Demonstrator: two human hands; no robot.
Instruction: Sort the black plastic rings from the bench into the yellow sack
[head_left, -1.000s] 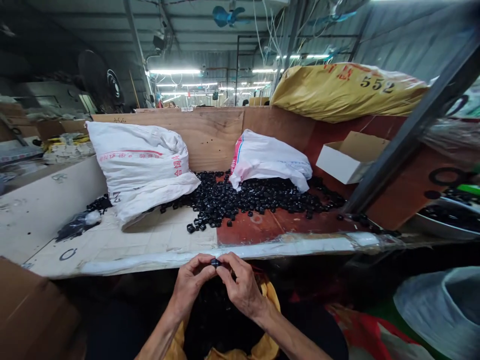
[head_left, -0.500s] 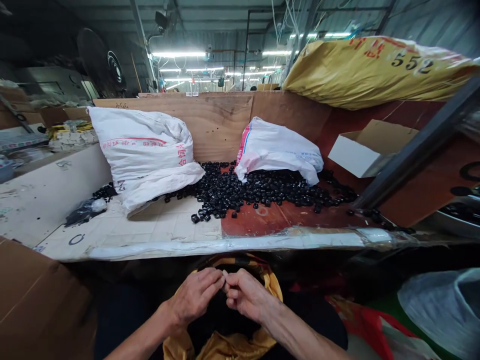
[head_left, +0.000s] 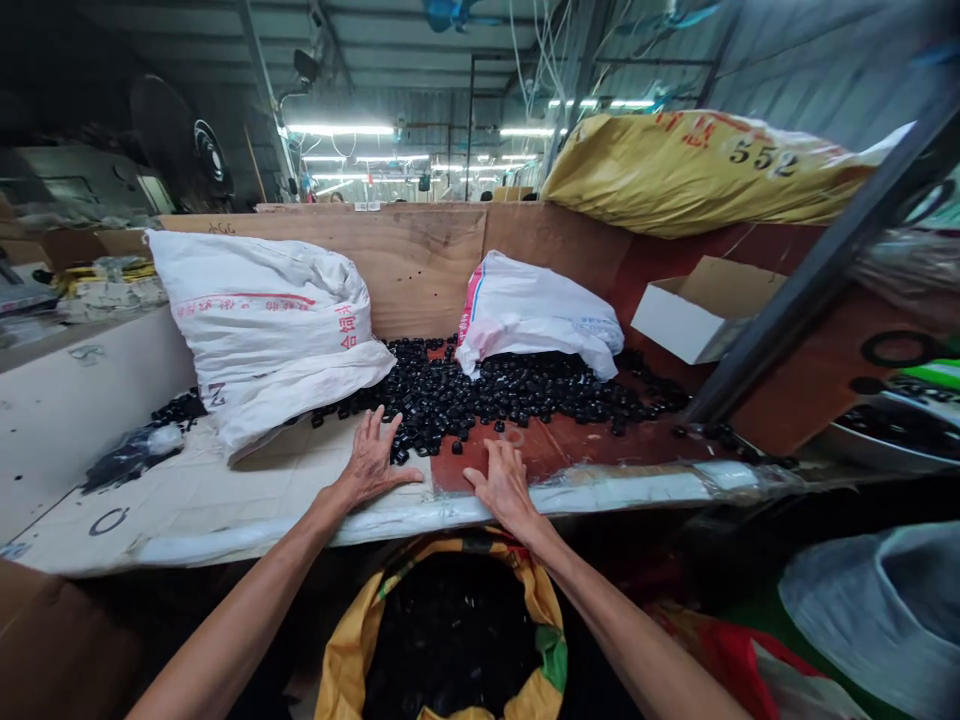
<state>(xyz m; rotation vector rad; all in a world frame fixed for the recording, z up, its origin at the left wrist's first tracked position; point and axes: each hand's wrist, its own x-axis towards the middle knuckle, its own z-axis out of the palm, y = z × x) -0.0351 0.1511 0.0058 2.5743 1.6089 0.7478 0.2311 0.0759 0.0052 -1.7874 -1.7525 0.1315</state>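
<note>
A heap of small black parts [head_left: 480, 390] lies on the workbench between and under two white woven sacks. My left hand [head_left: 370, 465] is spread at the heap's near left edge, its fingertips beside the loose parts. To the right, over the red part of the bench, my right hand [head_left: 504, 482] has its fingers apart and holds nothing. Below the bench edge, between my forearms, a yellow sack [head_left: 345, 640] stands with its mouth wide, black parts inside.
The left white sack [head_left: 270, 330] and right white sack [head_left: 536, 310] rest on the bench. An open carton [head_left: 679, 320] and a slanted metal post [head_left: 810, 270] stand at the right. A yellow bag [head_left: 697, 175] lies over the back board.
Both hands have moved up and forward from over the yellow sack to the bench, and have parted and opened. The view has shifted slightly, showing more of the yellow sack's inside.
</note>
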